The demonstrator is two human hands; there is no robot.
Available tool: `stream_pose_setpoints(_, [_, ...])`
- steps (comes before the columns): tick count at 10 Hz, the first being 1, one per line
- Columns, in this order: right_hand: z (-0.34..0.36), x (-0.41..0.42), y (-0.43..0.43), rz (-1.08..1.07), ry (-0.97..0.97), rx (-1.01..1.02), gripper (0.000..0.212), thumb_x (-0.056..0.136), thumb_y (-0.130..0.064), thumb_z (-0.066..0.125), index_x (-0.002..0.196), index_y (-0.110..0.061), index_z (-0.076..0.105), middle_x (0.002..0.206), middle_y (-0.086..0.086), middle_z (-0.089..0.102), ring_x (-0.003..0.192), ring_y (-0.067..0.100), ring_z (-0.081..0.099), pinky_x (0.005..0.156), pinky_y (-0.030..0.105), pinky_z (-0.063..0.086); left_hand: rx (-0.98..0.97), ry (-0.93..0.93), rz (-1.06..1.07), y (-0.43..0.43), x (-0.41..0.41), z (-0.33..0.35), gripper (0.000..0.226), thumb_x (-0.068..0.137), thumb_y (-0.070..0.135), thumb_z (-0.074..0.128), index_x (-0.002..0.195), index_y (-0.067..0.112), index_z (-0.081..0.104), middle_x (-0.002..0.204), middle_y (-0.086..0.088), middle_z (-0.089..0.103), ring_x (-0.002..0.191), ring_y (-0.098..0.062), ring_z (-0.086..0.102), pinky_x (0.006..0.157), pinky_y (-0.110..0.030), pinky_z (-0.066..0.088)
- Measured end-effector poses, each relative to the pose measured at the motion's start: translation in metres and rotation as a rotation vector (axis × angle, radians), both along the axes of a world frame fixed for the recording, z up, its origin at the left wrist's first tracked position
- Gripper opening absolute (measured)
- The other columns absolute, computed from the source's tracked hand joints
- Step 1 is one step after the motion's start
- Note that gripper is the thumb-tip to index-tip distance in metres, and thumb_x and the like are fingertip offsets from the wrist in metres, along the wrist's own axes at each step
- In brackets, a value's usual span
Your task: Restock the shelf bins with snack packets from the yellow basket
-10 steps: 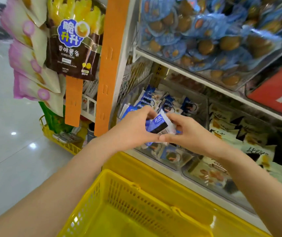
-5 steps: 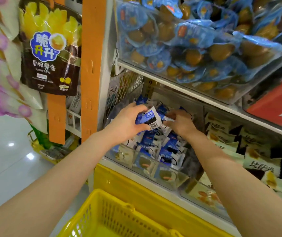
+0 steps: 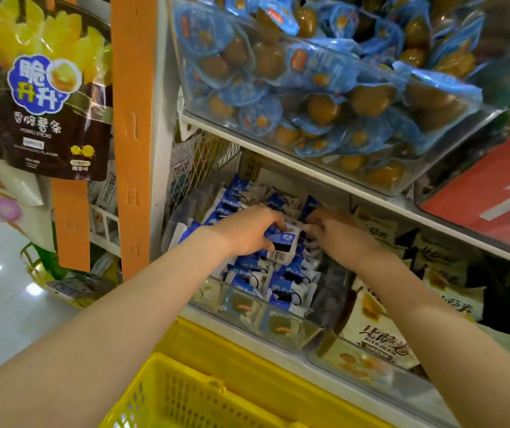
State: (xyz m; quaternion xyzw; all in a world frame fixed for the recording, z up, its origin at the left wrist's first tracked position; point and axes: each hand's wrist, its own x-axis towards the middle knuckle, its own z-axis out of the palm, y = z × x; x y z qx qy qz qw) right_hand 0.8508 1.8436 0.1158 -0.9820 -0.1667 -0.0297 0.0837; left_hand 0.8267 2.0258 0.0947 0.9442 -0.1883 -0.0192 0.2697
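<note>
My left hand [image 3: 249, 231] grips a blue and white snack packet [image 3: 284, 247] with a barcode, held just above the clear shelf bin [image 3: 247, 307] on the middle shelf. That bin holds several matching blue and white packets [image 3: 281, 279]. My right hand [image 3: 337, 233] reaches into the same bin further back, fingers curled down among the packets; what they hold is hidden. The yellow basket [image 3: 185, 393] sits below at the bottom edge, only its rim and mesh wall showing.
A clear bin of blue-wrapped brown snacks [image 3: 324, 97] overhangs the hands from the shelf above. Cream packets [image 3: 380, 332] fill the bin to the right. An orange hanging strip [image 3: 130, 118] and a dark potato-stick bag [image 3: 52, 97] hang at left. A red sign [image 3: 488, 193] is at right.
Both hands moved from in front of the shelf into the bin, carrying the blue and white packet inward. My right hand let go of that packet and went deeper among the packets.
</note>
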Motion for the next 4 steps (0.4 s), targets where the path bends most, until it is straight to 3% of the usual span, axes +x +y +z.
stream_pose_setpoints(1, [-0.001, -0.022, -0.017, 0.017, -0.090, 0.113, 0.026, 0.097, -0.037, 0.043, 0.111, -0.021, 0.059, 0.103, 0.000, 0.063, 0.077, 0.010, 0.055, 0.062, 0.024, 0.040, 0.207, -0.086, 0.027, -0.007, 0.010, -0.013, 0.047, 0.089, 0.017, 0.060, 0.133, 0.022, 0.048, 0.135, -0.008, 0.044, 0.129, -0.026, 0.035, 0.105, -0.040, 0.029])
stream_pose_setpoints(2, [-0.005, -0.039, -0.026, 0.002, -0.113, 0.225, 0.027, 0.096, -0.037, 0.045, 0.113, -0.024, 0.060, 0.110, -0.002, 0.062, 0.075, 0.004, 0.050, 0.065, 0.018, 0.038, 0.359, -0.157, 0.065, -0.009, 0.008, -0.023, 0.047, 0.093, 0.021, 0.053, 0.138, 0.024, 0.041, 0.138, -0.009, 0.036, 0.135, -0.027, 0.024, 0.107, -0.043, 0.021])
stream_pose_setpoints(3, [-0.012, -0.050, -0.031, -0.024, -0.068, 0.258, 0.035, 0.097, -0.039, 0.041, 0.124, -0.024, 0.055, 0.132, -0.001, 0.051, 0.106, 0.013, 0.051, 0.084, 0.021, 0.035, 0.390, -0.181, 0.077, -0.010, -0.003, -0.024, 0.046, 0.094, 0.021, 0.050, 0.138, 0.019, 0.037, 0.146, -0.011, 0.030, 0.142, -0.027, 0.013, 0.112, -0.044, 0.015])
stream_pose_setpoints(4, [-0.008, -0.067, -0.032, 0.008, -0.102, 0.207, 0.037, 0.098, -0.038, 0.039, 0.128, -0.021, 0.052, 0.137, 0.001, 0.047, 0.125, 0.017, 0.041, 0.090, 0.022, 0.034, 0.344, -0.269, 0.137, -0.009, -0.030, -0.008, 0.042, 0.095, 0.022, 0.047, 0.136, 0.018, 0.038, 0.146, -0.009, 0.032, 0.137, -0.026, 0.025, 0.109, -0.037, 0.020])
